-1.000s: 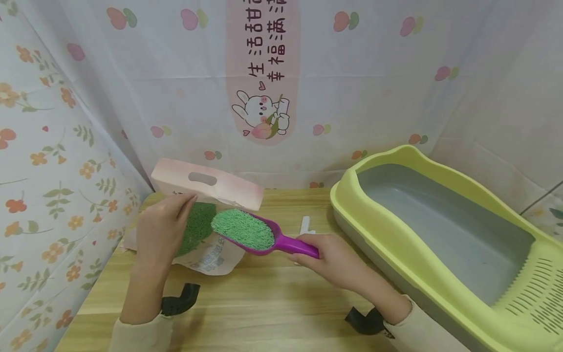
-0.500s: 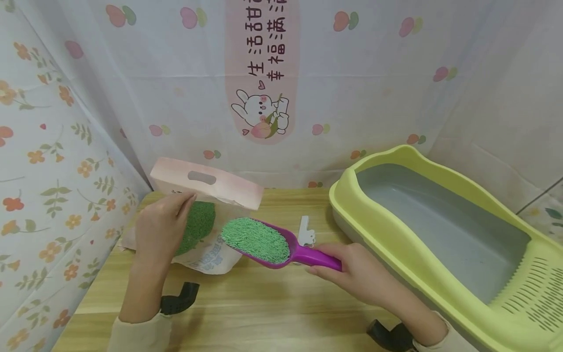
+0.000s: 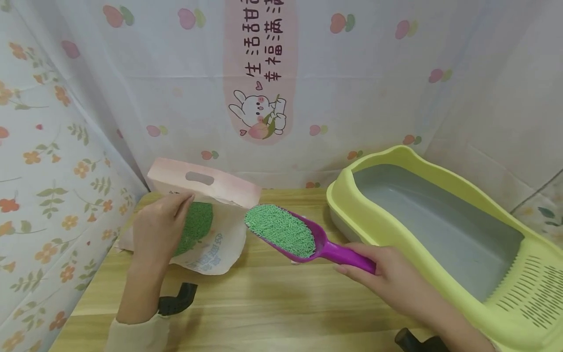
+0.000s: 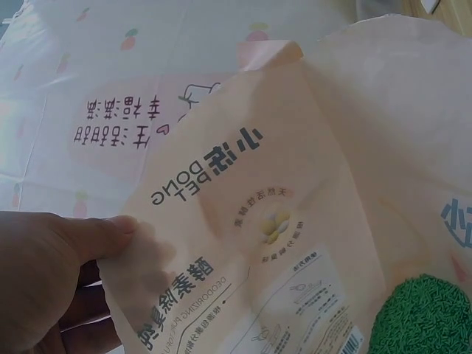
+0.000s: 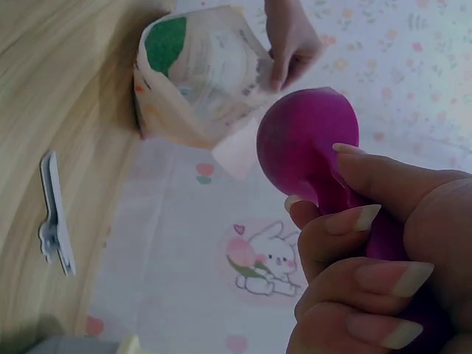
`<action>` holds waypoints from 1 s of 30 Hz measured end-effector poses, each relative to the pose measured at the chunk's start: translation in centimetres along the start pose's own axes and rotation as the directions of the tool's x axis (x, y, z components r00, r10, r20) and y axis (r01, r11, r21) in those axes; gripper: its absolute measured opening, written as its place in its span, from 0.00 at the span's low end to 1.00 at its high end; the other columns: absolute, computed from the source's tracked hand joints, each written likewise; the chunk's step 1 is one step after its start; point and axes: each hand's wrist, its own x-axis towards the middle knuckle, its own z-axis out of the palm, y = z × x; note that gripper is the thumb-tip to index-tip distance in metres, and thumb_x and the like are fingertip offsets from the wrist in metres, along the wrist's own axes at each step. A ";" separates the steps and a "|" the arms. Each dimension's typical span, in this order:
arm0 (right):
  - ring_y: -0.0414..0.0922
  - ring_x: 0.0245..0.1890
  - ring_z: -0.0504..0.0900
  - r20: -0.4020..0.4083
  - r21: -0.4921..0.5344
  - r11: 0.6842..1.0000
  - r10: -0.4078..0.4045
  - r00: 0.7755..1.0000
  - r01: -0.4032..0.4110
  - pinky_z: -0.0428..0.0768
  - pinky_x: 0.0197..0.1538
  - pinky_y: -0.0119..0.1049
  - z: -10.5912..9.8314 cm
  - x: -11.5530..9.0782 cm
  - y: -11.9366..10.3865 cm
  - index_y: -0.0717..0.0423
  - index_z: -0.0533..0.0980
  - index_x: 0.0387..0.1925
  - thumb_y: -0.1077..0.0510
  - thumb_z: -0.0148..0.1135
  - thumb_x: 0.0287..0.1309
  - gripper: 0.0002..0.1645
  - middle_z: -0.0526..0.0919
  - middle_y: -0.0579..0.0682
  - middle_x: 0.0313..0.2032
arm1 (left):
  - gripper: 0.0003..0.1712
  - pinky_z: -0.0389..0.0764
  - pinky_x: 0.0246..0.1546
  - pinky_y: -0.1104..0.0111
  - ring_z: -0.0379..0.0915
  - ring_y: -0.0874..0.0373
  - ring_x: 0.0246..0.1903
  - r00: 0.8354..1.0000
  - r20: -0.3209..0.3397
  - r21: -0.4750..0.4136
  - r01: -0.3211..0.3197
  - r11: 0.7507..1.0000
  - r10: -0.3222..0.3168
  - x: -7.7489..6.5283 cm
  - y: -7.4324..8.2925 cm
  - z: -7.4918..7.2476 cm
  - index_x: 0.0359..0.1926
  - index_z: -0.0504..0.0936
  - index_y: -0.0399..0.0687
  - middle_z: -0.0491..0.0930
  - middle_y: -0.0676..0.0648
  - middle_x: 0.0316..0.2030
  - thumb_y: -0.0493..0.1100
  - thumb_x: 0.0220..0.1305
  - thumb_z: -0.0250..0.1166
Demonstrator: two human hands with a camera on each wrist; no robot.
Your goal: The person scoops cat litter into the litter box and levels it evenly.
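The cloth (image 3: 374,98) at the back has dark Chinese words (image 3: 252,44) on a pink patch (image 3: 288,63): 生活甜甜 and 幸福满满. The head view cuts off their ends, but the left wrist view shows both lines. The paper bag (image 4: 236,199) says PET DONG (image 4: 181,181), next to big Chinese letters starting with 小. Lower down it says DEODORIZING (image 4: 203,313), with more words too small to read. Tiny Chinese letters (image 4: 262,193) go around a yellow picture (image 4: 274,227). The bag also has a bar code (image 4: 352,344) and blurry blue writing (image 3: 210,256).
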 end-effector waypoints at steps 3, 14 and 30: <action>0.28 0.17 0.63 -0.053 -0.050 0.999 -0.016 0.998 0.014 0.65 0.20 0.26 -0.8 -0.4 0.2 0.30 0.80 0.37 0.46 0.71 0.60 0.06 0.66 0.30 0.17 | 0.08 0.74 0.17 0.55 0.77 0.47 0.16 1.000 0.000 0.006 -0.001 1.000 0.001 0.0 0.0 -0.1 0.42 0.90 0.38 0.89 0.38 0.29 0.38 0.65 0.69; 0.32 0.18 0.64 -0.132 -0.102 0.993 0.052 0.990 -0.066 0.63 0.18 0.30 -5.5 -2.7 2.1 0.33 0.82 0.44 0.56 0.74 0.58 0.16 0.70 0.35 0.19 | 0.08 0.74 0.18 0.55 0.77 0.47 0.17 1.000 0.004 0.007 0.005 1.000 -0.005 0.1 0.1 0.0 0.42 0.90 0.38 0.89 0.38 0.30 0.38 0.64 0.70; 0.38 0.17 0.60 -0.201 -0.275 0.904 0.280 0.939 -0.328 0.59 0.19 0.32 -10.6 -4.8 7.7 0.58 0.83 0.50 0.48 0.71 0.61 0.21 0.69 0.41 0.17 | 0.08 0.70 0.16 0.59 0.72 0.51 0.15 1.000 0.009 0.004 0.004 1.000 -0.004 -0.1 -0.1 0.2 0.42 0.90 0.39 0.88 0.39 0.27 0.38 0.64 0.70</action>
